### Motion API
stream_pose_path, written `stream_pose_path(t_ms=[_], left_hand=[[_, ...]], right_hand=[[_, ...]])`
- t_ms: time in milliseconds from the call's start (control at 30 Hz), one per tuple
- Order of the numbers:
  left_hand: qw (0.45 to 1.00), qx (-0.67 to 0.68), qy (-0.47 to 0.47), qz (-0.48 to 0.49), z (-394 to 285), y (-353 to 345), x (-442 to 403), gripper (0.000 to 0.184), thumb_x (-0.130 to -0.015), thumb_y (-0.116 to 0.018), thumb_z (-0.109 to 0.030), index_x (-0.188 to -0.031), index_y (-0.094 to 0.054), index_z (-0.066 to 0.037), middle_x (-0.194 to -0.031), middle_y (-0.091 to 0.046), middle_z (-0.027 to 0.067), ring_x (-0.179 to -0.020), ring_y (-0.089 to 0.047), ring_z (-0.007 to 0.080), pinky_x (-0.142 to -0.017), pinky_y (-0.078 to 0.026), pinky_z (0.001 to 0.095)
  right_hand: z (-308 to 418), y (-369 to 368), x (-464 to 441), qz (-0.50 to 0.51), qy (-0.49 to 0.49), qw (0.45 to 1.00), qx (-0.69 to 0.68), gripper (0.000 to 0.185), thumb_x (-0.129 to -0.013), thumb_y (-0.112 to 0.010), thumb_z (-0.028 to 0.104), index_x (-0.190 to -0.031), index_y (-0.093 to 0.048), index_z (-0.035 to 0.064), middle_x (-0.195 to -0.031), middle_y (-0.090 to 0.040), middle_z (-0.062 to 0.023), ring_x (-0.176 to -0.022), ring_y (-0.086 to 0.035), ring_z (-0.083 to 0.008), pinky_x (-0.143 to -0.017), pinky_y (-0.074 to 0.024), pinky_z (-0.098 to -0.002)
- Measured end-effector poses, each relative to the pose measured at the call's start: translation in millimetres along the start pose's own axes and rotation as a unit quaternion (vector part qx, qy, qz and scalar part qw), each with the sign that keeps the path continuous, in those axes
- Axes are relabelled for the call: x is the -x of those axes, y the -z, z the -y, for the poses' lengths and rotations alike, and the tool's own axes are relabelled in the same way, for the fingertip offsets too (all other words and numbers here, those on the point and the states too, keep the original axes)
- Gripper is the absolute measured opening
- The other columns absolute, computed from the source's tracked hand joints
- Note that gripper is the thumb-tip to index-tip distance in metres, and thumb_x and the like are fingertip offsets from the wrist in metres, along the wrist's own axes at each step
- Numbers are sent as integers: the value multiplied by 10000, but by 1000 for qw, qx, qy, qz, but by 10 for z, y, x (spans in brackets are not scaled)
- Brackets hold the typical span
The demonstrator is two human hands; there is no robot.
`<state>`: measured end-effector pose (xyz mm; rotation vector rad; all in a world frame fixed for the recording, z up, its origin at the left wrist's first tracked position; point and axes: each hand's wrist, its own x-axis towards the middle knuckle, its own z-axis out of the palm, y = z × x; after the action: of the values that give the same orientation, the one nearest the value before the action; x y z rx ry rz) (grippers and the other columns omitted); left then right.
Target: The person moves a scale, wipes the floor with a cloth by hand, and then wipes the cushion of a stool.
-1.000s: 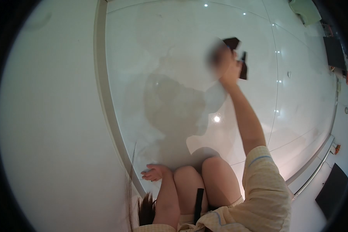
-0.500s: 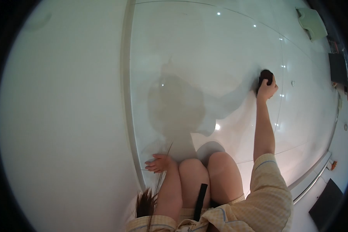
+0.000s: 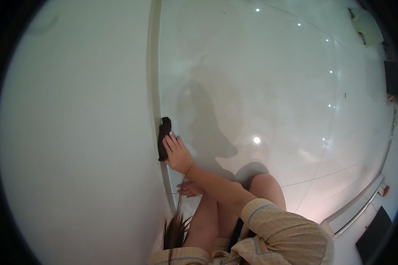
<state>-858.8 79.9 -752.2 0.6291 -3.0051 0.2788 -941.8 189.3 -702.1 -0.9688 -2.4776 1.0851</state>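
Note:
A dark brown cloth (image 3: 164, 140) lies against the baseboard at the foot of the wall, on the glossy pale floor (image 3: 269, 79). My right hand (image 3: 178, 154) presses on the cloth, its fingers over the cloth's right side. The right forearm crosses in front of my body. My left hand (image 3: 191, 189) is just below, beside my knees, with its fingers apart and nothing in them; the right forearm partly hides it.
The white wall (image 3: 75, 132) with its baseboard (image 3: 154, 66) fills the left side. A pale green stool (image 3: 367, 26) stands at the top right. Dark flat panels (image 3: 376, 236) and a metal rail (image 3: 358, 214) are at the right edge.
My right hand has swept from the right side of the floor across to the baseboard, taking the dark cloth along. The left hand stays near my knees.

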Motion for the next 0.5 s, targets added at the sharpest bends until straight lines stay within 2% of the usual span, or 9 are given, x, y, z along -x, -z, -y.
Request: stream_pose_path(t_ms=[233,333,500], left_hand=[[1000,2,14,-3,116,-32,70,599,-879,-254,-515,-1317,-293,-109,-1373,-265,144,-1269,-253,298,-998,-234,447],[1000,-1,8,-11,15,42,111,598,-880,-245,-514,-1316,-297,-107,-1372,-269,140,-1269,-254,292,-1005,-227,439],[1000,-2,-6,-20,105,-68,77,596,-884,-254,-504,-1319,-289,-98,-1368,-271,152,-1255,-271,318,-1003,-229,452]], right_hand=[[-119,57,-343,-9,-2,999,49,810,-640,-654,291,-1285,-306,-54,-1335,-291,-203,-1263,-239,-343,-1031,-214,-435],[-283,277,-757,-25,-10,999,37,801,-659,-647,280,-1293,-290,-54,-1330,-297,-206,-1259,-243,-349,-1037,-202,-431],[-704,666,-1584,-101,5,987,124,735,-703,-606,271,-1308,-294,-8,-1326,-330,-155,-1251,-254,-349,-1041,-194,-428]])
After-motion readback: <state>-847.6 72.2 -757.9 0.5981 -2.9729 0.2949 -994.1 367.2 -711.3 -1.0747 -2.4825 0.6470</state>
